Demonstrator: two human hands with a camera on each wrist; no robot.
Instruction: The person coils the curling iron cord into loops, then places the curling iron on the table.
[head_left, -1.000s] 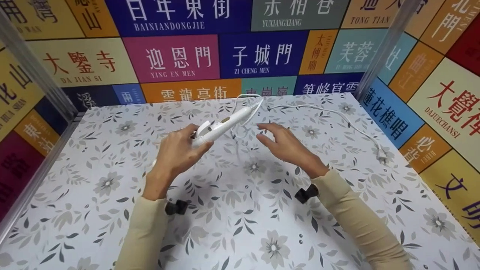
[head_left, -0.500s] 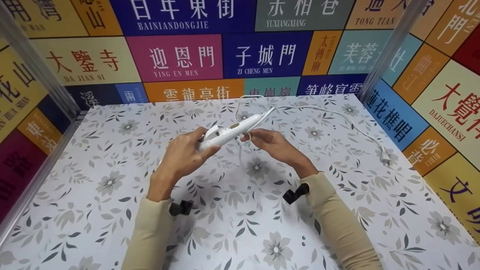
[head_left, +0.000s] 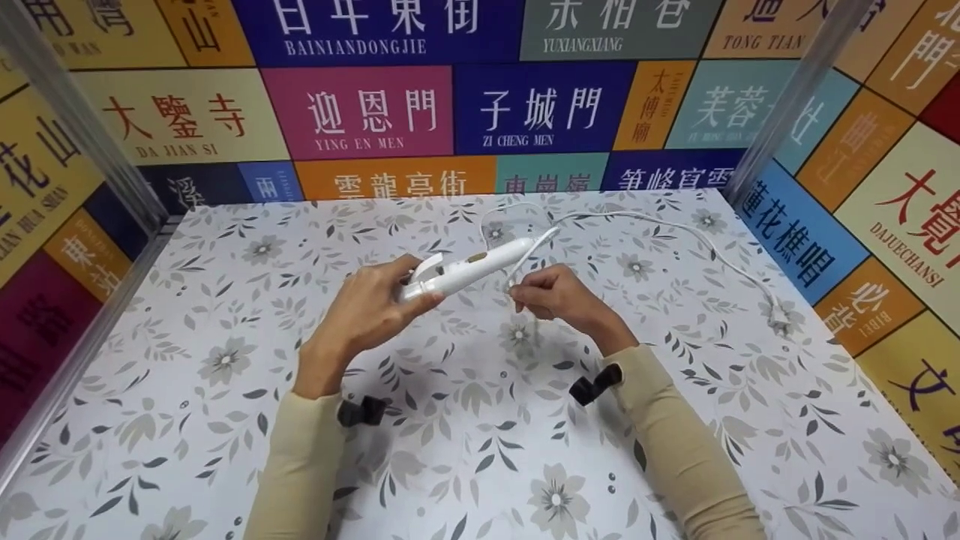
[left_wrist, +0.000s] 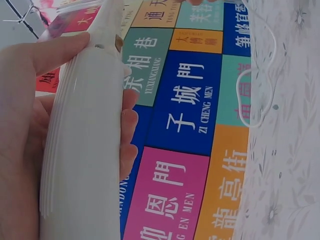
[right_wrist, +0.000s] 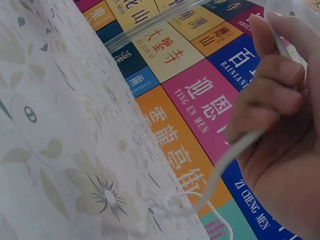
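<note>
A white, wand-shaped corded appliance (head_left: 472, 268), resembling a curling iron, is tilted above the table with its narrow cord end up and to the right. My left hand (head_left: 371, 307) grips its thick end; the left wrist view shows the thumb along the ribbed white body (left_wrist: 82, 130) and fingers around the far side. To its right, my right hand (head_left: 559, 296) pinches the white cord (head_left: 645, 216) a short way below the appliance's tip. In the right wrist view, curled fingers hold the cord (right_wrist: 235, 150), which hangs down towards the table.
The cord runs across the back of the flower-patterned table (head_left: 420, 465) to a plug (head_left: 780, 319) at the right. A loose cord loop lies near the back edge. Panels of colourful signs (head_left: 356, 112) enclose the back and sides.
My right hand has come in from the right, reached the cord and closed its fingers on it. The appliance has shifted slightly right and lower, staying in my left hand.
</note>
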